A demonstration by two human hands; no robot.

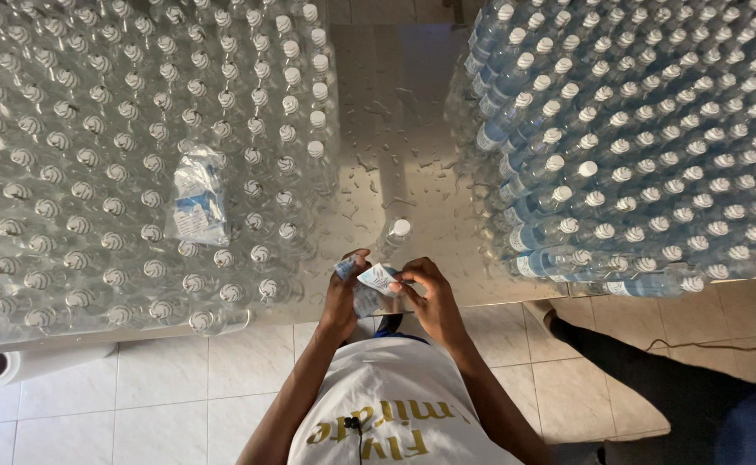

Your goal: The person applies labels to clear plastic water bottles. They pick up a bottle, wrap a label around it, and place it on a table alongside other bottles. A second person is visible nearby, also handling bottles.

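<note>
The person wears a white short-sleeved shirt point(395, 405) with gold lettering across the chest. A small black clip-on microphone point(354, 423) sits at the shirt's middle, its thin black cable running down. Both forearms are bare.

hands: left point(342, 293), right point(425, 288) pinch label point(376, 277) | bottle point(395, 237) beyond

Both my hands meet in front of my chest.
My left hand point(343, 288) and right hand point(425, 288) pinch with curled fingers, forearms angled inward, elbows out.
</note>
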